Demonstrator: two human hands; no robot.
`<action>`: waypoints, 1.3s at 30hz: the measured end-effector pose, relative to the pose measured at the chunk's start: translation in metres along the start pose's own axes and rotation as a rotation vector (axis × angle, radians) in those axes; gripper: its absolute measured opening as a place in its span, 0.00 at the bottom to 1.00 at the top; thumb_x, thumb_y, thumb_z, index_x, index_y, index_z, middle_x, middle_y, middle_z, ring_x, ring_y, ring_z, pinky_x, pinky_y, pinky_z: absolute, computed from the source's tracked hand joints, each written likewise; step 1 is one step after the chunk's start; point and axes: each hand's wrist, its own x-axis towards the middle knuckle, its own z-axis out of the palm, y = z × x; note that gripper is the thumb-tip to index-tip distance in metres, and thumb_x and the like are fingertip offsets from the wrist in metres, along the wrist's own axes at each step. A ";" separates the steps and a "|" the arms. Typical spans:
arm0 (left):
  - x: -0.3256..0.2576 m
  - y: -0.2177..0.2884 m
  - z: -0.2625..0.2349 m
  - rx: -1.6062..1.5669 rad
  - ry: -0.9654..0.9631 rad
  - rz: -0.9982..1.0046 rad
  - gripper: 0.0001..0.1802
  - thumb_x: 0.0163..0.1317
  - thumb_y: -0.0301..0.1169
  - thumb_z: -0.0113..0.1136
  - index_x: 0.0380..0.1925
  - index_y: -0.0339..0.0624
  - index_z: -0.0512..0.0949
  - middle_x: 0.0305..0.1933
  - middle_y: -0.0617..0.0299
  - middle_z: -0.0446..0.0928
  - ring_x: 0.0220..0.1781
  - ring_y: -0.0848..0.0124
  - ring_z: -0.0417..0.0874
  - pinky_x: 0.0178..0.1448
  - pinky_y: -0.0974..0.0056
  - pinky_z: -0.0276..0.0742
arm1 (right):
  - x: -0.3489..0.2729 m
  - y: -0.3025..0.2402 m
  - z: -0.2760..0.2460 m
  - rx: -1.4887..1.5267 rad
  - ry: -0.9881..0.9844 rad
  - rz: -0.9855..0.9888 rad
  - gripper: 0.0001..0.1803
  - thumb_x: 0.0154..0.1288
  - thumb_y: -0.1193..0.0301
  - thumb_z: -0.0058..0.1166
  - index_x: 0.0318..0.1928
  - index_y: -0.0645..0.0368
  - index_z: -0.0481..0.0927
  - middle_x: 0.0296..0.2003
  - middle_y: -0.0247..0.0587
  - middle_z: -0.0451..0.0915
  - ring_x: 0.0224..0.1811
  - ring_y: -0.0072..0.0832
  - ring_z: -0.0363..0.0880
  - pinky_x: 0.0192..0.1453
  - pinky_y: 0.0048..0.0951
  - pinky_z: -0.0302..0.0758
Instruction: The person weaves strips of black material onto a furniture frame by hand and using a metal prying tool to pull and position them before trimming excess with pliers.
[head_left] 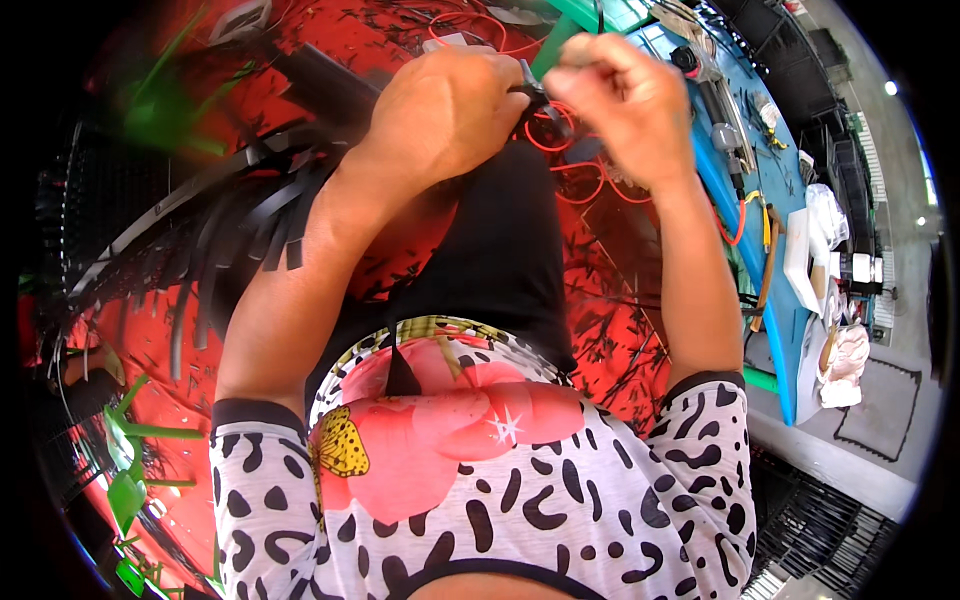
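Note:
My left hand (450,110) is closed in a fist over my lap, back of the hand upward. A small grey and dark metal-looking piece (531,82) shows beside its fingers; its kind is too small to tell. Close by on the right, my right hand (630,110) is raised with its fingers bent, blurred by motion. Whether it holds anything I cannot tell. Long black strips (270,205) hang in a bundle beside my left forearm. Below the hands, a thin red coiled hose (600,180) loops between my lap and the bench.
A blue workbench (790,310) runs along the right, bearing tools, a clear plastic bag (826,215) and a crumpled pale cloth (846,365). Black scraps litter the red floor (610,330). Green frame-like pieces (125,490) stand at lower left.

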 end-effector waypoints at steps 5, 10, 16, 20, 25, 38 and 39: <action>0.007 -0.006 -0.004 0.008 -0.031 0.032 0.11 0.54 0.28 0.60 0.36 0.35 0.79 0.35 0.50 0.80 0.38 0.56 0.82 0.43 0.61 0.76 | 0.004 0.050 -0.002 0.457 0.013 0.480 0.17 0.66 0.58 0.52 0.40 0.60 0.81 0.27 0.30 0.77 0.27 0.15 0.72 0.31 0.18 0.68; 0.013 -0.011 -0.004 -0.067 -0.129 -0.042 0.10 0.58 0.26 0.57 0.38 0.35 0.80 0.32 0.54 0.81 0.35 0.67 0.82 0.41 0.67 0.75 | 0.004 0.064 0.026 0.634 0.001 0.464 0.15 0.65 0.61 0.52 0.43 0.60 0.80 0.36 0.31 0.80 0.37 0.16 0.76 0.36 0.18 0.71; 0.027 -0.031 -0.009 -0.170 -0.283 -0.201 0.10 0.60 0.27 0.57 0.41 0.36 0.80 0.30 0.67 0.80 0.33 0.83 0.77 0.38 0.74 0.73 | -0.004 0.083 0.059 0.978 -0.013 0.540 0.13 0.69 0.63 0.49 0.43 0.58 0.81 0.31 0.25 0.78 0.27 0.13 0.72 0.29 0.18 0.66; 0.034 -0.018 -0.014 -0.193 -0.221 -0.204 0.08 0.52 0.23 0.57 0.33 0.33 0.80 0.26 0.56 0.80 0.30 0.72 0.80 0.37 0.67 0.73 | -0.007 0.090 0.077 1.127 0.030 0.547 0.14 0.69 0.64 0.48 0.47 0.57 0.80 0.33 0.25 0.78 0.29 0.14 0.73 0.31 0.17 0.67; 0.039 -0.028 -0.013 -0.276 -0.256 -0.275 0.06 0.54 0.22 0.57 0.32 0.33 0.80 0.23 0.66 0.77 0.27 0.80 0.73 0.34 0.71 0.70 | 0.000 0.095 0.083 1.162 -0.004 0.477 0.14 0.70 0.65 0.47 0.48 0.58 0.79 0.33 0.26 0.78 0.31 0.14 0.73 0.34 0.16 0.68; 0.057 -0.068 -0.008 -0.171 -0.276 -0.230 0.08 0.58 0.26 0.57 0.36 0.34 0.81 0.29 0.68 0.80 0.30 0.82 0.76 0.36 0.74 0.71 | -0.002 0.095 0.114 1.444 0.123 0.170 0.14 0.68 0.72 0.49 0.51 0.64 0.75 0.40 0.32 0.78 0.40 0.18 0.76 0.45 0.19 0.72; 0.059 -0.076 -0.007 -0.346 -0.300 -0.193 0.11 0.61 0.28 0.58 0.41 0.35 0.81 0.32 0.68 0.81 0.34 0.83 0.77 0.40 0.76 0.72 | 0.000 0.095 0.116 1.361 0.108 0.147 0.13 0.69 0.71 0.48 0.50 0.64 0.75 0.40 0.32 0.78 0.40 0.17 0.76 0.45 0.19 0.72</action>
